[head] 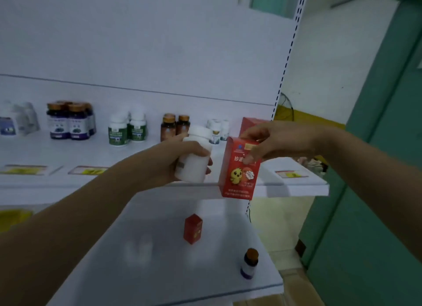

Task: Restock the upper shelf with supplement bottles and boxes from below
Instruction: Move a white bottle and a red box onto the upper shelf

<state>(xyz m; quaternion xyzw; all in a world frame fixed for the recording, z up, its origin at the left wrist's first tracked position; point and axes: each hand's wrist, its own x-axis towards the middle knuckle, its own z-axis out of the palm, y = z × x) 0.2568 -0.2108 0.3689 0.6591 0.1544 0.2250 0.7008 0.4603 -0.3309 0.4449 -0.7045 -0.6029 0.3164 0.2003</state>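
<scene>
My left hand (170, 160) grips a plain white bottle (195, 156) with a white cap, held just in front of the upper shelf (294, 188). Beside it, my right hand (266, 143) holds a red box (238, 170) with a yellow chick on it by its top; the box hangs over the shelf's front edge. Another red box (250, 124) stands on the upper shelf behind it. On the lower shelf (159, 267) stand a small red box (193, 229) and a dark bottle with a brown cap (249, 263).
The upper shelf carries groups of bottles: purple-labelled ones (69, 120), green-labelled white ones (126, 129), brown ones (174, 125) and small white ones (218, 128). A perforated upright (286, 61) bounds the shelving on the right. A green wall (376, 191) lies beyond.
</scene>
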